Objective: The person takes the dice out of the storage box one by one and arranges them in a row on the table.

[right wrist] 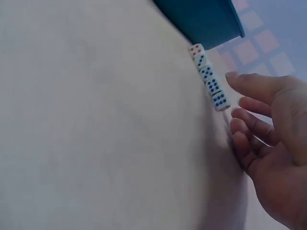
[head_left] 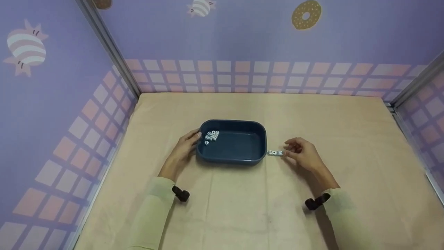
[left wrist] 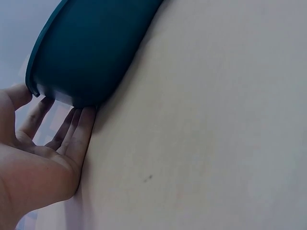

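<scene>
A dark blue rectangular tray [head_left: 231, 161] stands on the cloth-covered table. My left hand [head_left: 184, 147] holds its left end, with the thumb at the rim and the other fingers against the outer wall [left wrist: 81, 72]. Several white dice [head_left: 212, 135] lie clustered inside, at the tray's left end. Outside the right end, several more dice form a straight row [right wrist: 210, 79]; blue pips show on most, red pips on the one nearest the tray. My right hand [head_left: 303, 154] is beside the row's outer end, fingers loosely bent, with nothing visible between thumb and fingers.
A beige cloth [head_left: 239, 201] covers the table. Purple panels with printed squares [head_left: 242, 66] rise behind it and at both sides, joined by metal posts [head_left: 114, 52]. Each wrist bears a black camera mount [head_left: 181, 193].
</scene>
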`<state>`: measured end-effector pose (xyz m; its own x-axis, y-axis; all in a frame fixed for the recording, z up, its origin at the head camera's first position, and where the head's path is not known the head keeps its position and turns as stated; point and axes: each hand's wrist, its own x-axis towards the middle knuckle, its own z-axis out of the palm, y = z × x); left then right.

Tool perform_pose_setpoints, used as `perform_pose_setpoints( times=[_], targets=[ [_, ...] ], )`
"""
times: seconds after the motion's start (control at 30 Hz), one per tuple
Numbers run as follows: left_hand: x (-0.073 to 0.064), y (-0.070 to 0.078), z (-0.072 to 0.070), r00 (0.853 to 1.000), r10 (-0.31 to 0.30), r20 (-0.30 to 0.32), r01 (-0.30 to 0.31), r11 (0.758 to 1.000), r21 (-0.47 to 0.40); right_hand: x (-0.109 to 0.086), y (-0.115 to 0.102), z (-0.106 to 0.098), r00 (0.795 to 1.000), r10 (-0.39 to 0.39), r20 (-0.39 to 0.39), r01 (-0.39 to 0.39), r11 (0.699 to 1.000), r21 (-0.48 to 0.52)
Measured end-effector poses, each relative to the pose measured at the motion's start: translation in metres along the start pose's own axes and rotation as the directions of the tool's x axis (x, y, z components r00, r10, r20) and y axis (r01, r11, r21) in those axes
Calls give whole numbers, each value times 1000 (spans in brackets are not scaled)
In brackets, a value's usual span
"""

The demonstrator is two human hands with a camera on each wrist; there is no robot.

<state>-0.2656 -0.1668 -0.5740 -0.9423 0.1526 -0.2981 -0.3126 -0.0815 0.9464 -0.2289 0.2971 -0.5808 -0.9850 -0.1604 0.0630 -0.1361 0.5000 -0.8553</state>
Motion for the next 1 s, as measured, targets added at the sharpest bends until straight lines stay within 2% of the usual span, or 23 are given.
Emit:
perform_pose_setpoints(
  times=[0.1, 0.17, 0.3, 0.4, 0.5, 0.63, 0.77, 0.9, 1.0],
  targets=[
    [-1, -1, -2, 1000, -9, 4, 9, 1000, 6, 6, -14, 5, 998, -29, -64, 29, 1000, 3],
    [-2, -1, -3, 1000, -16, -1, 16, 1000, 3, 12, -26, 12, 991, -74, -111, 77, 997, 23],
    [-3, -1, -3, 1000, -20, -7, 20, 1000, -14, 24, -57, 31, 966, -183, -185, 194, 980, 43],
    [-3, -1, -4, 1000, -19, -9, 19, 1000, -12, 34, -79, 51, 945, -259, -199, 274, 961, 50],
    [-3, -2, -5, 1000, -21, -9, 21, 1000, -3, 43, -98, 76, 932, -320, -171, 333, 941, 57],
    [-3, -4, -5, 1000, -22, -13, 22, 1000, 5, 55, -117, 112, 930, -353, -102, 359, 932, 51],
    [-2, -4, -2, 1000, -13, -7, 13, 1000, 2, 68, -132, 141, 945, -325, -31, 326, 945, 40],
    [0, -2, 2, 1000, -5, 16, 6, 1000, -18, 81, -145, 162, 961, -275, 29, 274, 961, 28],
    [-1, 1, 2, 1000, 11, 17, -10, 1000, -30, 90, -152, 175, 959, -277, 64, 277, 961, 14]
  ],
)
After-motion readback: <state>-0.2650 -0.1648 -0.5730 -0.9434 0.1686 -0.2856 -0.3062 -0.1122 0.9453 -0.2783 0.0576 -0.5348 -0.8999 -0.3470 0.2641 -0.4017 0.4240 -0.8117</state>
